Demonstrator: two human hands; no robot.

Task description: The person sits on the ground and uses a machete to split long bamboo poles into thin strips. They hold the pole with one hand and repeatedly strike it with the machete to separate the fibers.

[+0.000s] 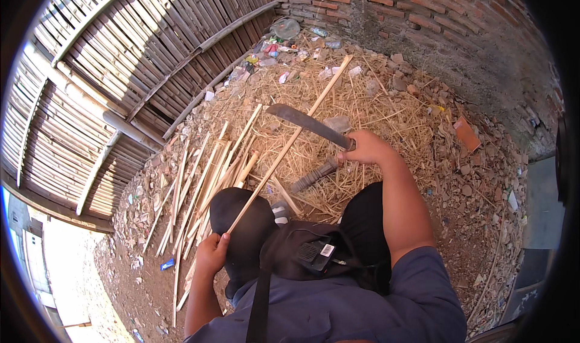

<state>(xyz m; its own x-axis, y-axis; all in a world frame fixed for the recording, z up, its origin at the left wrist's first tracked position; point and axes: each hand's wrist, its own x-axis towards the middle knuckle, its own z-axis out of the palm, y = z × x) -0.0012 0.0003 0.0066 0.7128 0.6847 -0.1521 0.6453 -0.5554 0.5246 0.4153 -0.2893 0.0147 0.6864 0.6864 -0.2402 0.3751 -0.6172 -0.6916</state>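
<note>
My left hand (212, 252) is closed around the lower end of a long, pale bamboo strip (272, 163), near my left knee. The strip slants up and away to the right, over the straw. In my right hand (366, 147) is a machete (311, 124), its dark, broad blade pointing left. The blade crosses in front of the strip about halfway along; whether the two touch I cannot tell. Just below my right hand is a dark, ribbed, rod-like piece (314, 175), and its right end reaches close to my fingers.
Several split bamboo strips (211, 174) lie in a pile left of my knees. Straw shavings (356, 107) cover the ground ahead, with litter (272, 53) behind them. A bamboo slat wall (121, 71) stands left, a brick wall (435, 17) at the back right. A broken orange tile (466, 134) lies right.
</note>
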